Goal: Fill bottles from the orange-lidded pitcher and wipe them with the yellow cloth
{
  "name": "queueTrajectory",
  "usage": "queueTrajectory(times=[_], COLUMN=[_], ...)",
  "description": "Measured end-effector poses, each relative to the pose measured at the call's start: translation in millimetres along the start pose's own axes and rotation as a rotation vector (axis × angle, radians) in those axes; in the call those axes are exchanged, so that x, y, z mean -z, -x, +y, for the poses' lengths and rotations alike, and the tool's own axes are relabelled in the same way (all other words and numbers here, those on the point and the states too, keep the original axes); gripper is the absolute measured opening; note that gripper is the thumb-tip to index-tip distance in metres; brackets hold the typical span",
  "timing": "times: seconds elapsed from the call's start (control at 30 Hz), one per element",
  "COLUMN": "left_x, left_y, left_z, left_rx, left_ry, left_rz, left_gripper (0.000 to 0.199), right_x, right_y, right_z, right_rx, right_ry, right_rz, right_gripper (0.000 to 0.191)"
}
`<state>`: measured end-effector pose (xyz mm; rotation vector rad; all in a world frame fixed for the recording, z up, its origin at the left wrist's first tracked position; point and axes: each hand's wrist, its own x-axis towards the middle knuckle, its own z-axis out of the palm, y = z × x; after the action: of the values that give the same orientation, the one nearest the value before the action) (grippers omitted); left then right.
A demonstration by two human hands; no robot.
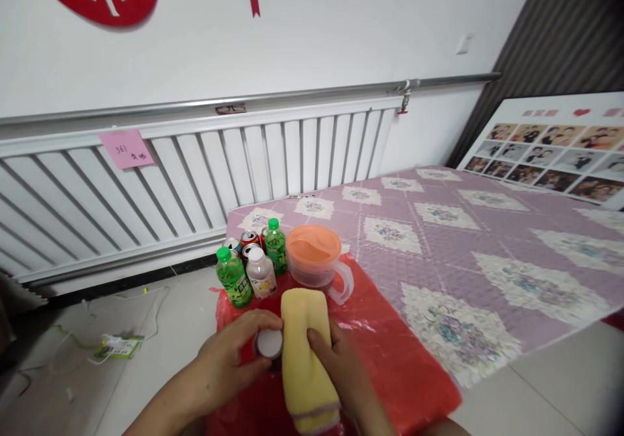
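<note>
My left hand [234,351] is closed round a small bottle with a white cap [270,343]; most of its body is hidden below the cap. In my right hand [348,371] is a folded yellow cloth [306,351], gripped with the thumb on top, right beside the bottle. Both hands are over a red plastic sheet [390,351]. Just beyond them stand two green bottles [234,280], a white-capped bottle [261,277] and several drink cans [250,238]. To their right is a clear plastic jug with an orange lid [313,247], its handle toward the right.
A purple flowered cover [439,254] spreads behind and right of the red sheet. A white radiator [195,182] with a pink note [127,149] runs along the wall. Cables and a green-white strip [119,347] lie on the floor at left. A photo board [550,143] leans at right.
</note>
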<state>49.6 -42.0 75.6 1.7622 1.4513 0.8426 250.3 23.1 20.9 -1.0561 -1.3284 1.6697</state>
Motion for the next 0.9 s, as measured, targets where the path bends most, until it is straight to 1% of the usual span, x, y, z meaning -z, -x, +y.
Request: queueTrajectory(times=[0.13, 0.23, 0.3, 0.37, 0.47, 0.57, 0.67, 0.77, 0.83, 0.9], left_x=[0.6, 2.4, 3.5, 4.2, 3.9, 1.8, -0.8, -3.2, -6.0, -11.5], left_y=[-5, -7, -7, -6, -5, -6, -8, -8, -7, -4], left_z=[-6, -5, -5, -5, -7, -11, -17, -23, -26, -28], left_rx=[0.042, 0.041, 0.023, 0.018, 0.028, 0.017, -0.005, -0.017, 0.001, 0.034], left_ry=[0.084, 0.099, 0.104, 0.102, 0.084, 0.067, 0.042, -0.002, -0.030, -0.042], left_rz=[0.051, 0.067, 0.062, 0.056, 0.074, 0.095, 0.118, 0.150, 0.169, 0.209], left_gripper=[0.048, 0.047, 0.046, 0.047, 0.048, 0.048, 0.051, 0.052, 0.055, 0.063], right_x=[4, 6, 7, 8, 12, 17, 19, 18, 17, 16], right_y=[8, 10, 7, 1, -10, -17, -17, -15, -13, -11], right_z=[-5, -8, -7, -2, 9, 20, 22, 16, 10, 7], right_rx=[-0.013, -0.028, -0.033, -0.026, 0.000, 0.035, 0.064, 0.092, 0.095, 0.084], right_ry=[-0.011, -0.003, 0.023, 0.088, 0.288, 0.526, 0.649, 0.587, 0.478, 0.346], right_rz=[-0.152, -0.220, -0.201, -0.122, -0.019, 0.007, 0.014, 0.025, 0.034, 0.030], right_gripper=[0.039, 0.044, 0.043, 0.040, 0.033, 0.029, 0.026, 0.026, 0.029, 0.032])
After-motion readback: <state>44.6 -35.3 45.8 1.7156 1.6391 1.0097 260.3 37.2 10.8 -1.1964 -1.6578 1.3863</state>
